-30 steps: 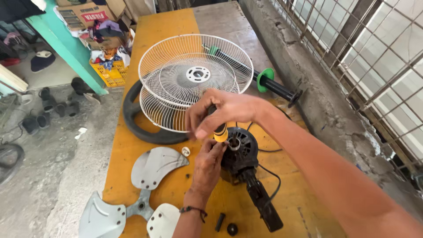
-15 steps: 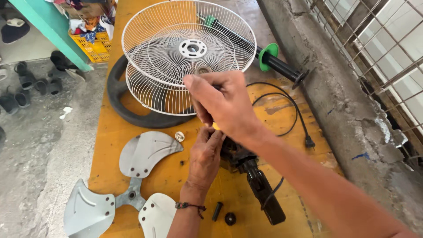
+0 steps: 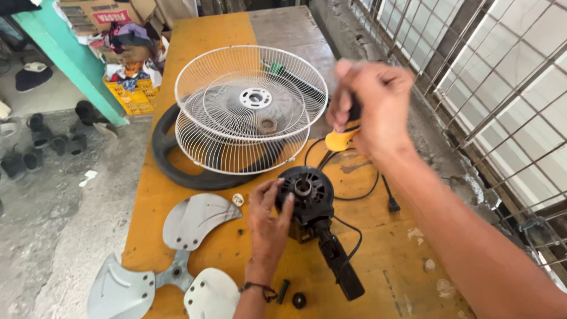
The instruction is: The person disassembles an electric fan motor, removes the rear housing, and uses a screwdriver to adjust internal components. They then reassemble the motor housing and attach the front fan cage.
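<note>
1. Down near the middle of the orange table, the left hand rests on the left side of the black fan motor housing, fingers curled against its round face and thumb at its rim.
2. That motor housing lies flat with its shaft hole facing up; its dark neck runs toward the near right, and a black power cord loops off to the right, ending in a plug.
3. Raised above the table, to the right of the housing and farther away, the right hand is closed in a fist around a tool with a yellow-orange handle; the tool's tip is hidden, and the hand is blurred.
4. Farther left, two white wire grilles sit stacked on a black ring-shaped base.
5. At the near left lies a grey three-bladed fan blade.
6. Two small black parts lie just beside the left wrist.
</note>
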